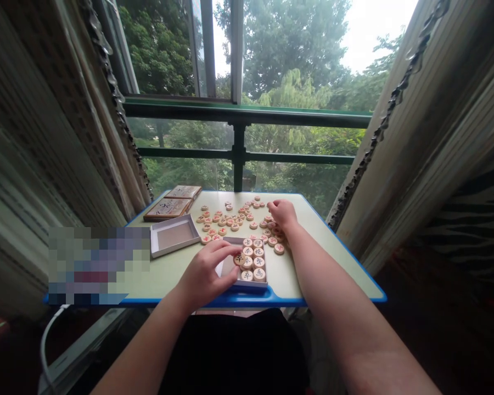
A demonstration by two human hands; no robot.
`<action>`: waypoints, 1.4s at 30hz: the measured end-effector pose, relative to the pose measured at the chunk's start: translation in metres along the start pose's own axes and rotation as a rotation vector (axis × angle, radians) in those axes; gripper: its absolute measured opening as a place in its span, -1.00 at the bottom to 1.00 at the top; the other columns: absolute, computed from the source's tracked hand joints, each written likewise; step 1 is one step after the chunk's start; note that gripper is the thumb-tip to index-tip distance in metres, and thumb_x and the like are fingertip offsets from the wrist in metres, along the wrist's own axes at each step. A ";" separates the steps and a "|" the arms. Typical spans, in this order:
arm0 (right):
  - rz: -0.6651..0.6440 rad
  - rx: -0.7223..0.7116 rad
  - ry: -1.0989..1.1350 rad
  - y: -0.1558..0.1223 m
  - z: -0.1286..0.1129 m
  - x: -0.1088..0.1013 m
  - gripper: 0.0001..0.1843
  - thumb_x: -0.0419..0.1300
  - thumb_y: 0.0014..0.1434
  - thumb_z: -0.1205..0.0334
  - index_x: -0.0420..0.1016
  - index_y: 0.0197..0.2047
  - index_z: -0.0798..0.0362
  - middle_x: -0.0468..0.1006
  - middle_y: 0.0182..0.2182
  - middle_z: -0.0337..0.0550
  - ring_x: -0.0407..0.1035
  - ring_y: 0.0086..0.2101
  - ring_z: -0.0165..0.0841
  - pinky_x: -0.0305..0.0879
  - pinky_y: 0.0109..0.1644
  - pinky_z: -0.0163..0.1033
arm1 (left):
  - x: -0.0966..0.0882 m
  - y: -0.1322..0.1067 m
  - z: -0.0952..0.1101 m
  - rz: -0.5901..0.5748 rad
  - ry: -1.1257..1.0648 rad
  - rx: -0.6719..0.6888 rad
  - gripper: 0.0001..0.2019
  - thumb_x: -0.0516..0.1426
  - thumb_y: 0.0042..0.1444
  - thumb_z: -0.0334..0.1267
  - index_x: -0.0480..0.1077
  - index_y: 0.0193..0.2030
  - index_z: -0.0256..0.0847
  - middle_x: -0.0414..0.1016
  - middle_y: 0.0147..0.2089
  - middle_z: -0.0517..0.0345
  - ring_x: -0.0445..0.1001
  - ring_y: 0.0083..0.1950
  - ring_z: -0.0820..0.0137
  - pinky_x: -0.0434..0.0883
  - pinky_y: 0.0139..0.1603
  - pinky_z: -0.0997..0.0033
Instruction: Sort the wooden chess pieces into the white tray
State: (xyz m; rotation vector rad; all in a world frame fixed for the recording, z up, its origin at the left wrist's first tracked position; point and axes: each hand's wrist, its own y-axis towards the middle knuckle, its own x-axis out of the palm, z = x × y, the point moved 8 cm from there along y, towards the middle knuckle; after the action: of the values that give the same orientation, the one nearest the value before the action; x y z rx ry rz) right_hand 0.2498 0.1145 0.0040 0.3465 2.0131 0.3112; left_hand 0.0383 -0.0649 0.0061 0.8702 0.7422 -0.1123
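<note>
My left hand (203,271) pinches a round wooden Chinese chess piece (239,259) between thumb and fingers, over the open box (253,284). Chess pieces with dark characters (259,274) stand in rows in the right part of this box, and the hand partly covers its left part. Farther off, my right hand (284,214) is curled closed at the right edge of the scattered chess pieces (229,222). Its fingertips point away to the left, and anything inside them is hidden. Many loose pieces carry red characters, some dark ones.
An empty box lid (189,241) lies left of the box. Behind it is a folded wooden chessboard (168,207). A blurred-out item (102,266) with a white cable (45,343) sits at the left. The pale table (329,263) has a blue edge and stands against a railed window.
</note>
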 end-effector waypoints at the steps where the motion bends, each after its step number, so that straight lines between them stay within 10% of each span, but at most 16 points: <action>1: 0.006 -0.001 0.004 0.000 0.000 -0.001 -0.61 -0.04 0.12 0.15 0.55 -0.49 0.11 0.56 -0.51 -0.05 0.35 -0.47 -0.37 0.06 -0.41 -0.34 | 0.000 0.000 0.000 0.002 -0.005 0.005 -0.71 0.16 -0.01 -0.29 0.47 -0.10 -0.16 0.49 -0.13 0.04 0.43 -0.09 0.30 0.40 0.00 0.31; 11: 0.108 -0.132 0.218 -0.022 -0.052 -0.047 -0.58 -0.04 0.13 0.10 0.53 -0.50 0.15 0.52 -0.58 -0.11 0.30 -0.54 -0.42 0.06 -0.45 -0.36 | 0.001 0.004 0.003 -0.019 -0.042 0.020 -0.77 0.16 -0.02 -0.31 0.47 -0.17 -0.20 0.49 -0.24 0.07 0.43 -0.18 0.32 0.39 -0.07 0.28; 16: -0.038 -0.244 0.354 -0.064 -0.084 -0.052 -0.58 0.03 0.09 0.03 0.54 -0.52 0.16 0.45 -0.65 -0.20 0.26 -0.59 -0.46 0.04 -0.49 -0.37 | 0.002 0.003 0.006 -0.048 -0.044 0.052 -0.79 0.18 -0.07 -0.32 0.48 -0.22 -0.19 0.50 -0.26 0.09 0.44 -0.21 0.33 0.40 -0.11 0.31; 26: 0.116 -0.056 0.368 -0.138 -0.029 -0.049 -0.55 -0.02 0.12 0.05 0.48 -0.61 0.10 0.45 -0.67 -0.19 0.31 -0.53 -0.41 0.09 -0.41 -0.36 | 0.006 0.002 0.007 -0.097 0.016 0.079 -0.84 0.19 -0.06 -0.27 0.50 -0.29 -0.19 0.52 -0.31 0.11 0.44 -0.25 0.34 0.36 -0.08 0.29; 42: 0.061 0.011 0.459 -0.138 -0.015 -0.031 -0.63 0.05 0.04 0.06 0.51 -0.61 0.08 0.50 -0.62 -0.21 0.37 -0.48 -0.40 0.16 -0.36 -0.35 | 0.012 0.000 0.007 -0.210 -0.053 0.055 -0.85 0.15 0.02 -0.17 0.50 -0.34 -0.15 0.56 -0.32 0.17 0.42 -0.28 0.36 0.32 -0.10 0.31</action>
State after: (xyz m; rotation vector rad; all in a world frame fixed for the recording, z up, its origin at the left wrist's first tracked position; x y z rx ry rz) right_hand 0.2347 -0.0259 -0.0145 0.3684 2.4570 0.4491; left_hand 0.0510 -0.0680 0.0016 0.8365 0.7825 -0.3428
